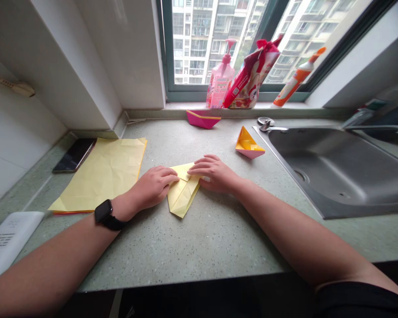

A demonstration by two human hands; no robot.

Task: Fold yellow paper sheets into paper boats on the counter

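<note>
A folded sheet of pale yellow paper (182, 201) lies on the counter in front of me, with creased flaps and a pointed lower end. At its upper left edge, my left hand (154, 186) has its fingers bent and closed on the paper; a black watch is on that wrist. Across the upper right part of the sheet lie the fingers of my right hand (217, 174), holding it at the edge with the thumb lower down. Both hands cover parts of the upper folds, and the fingertips' undersides are hidden.
Yellow sheets (109, 172) are stacked left beside a dark phone (74, 154). A pink paper boat (204, 120) and an orange-and-pink one (250, 150) stand further back. A steel sink (318, 194) is at right, a white device (13, 238) at lower left. A pump bottle (220, 81) stands on the sill.
</note>
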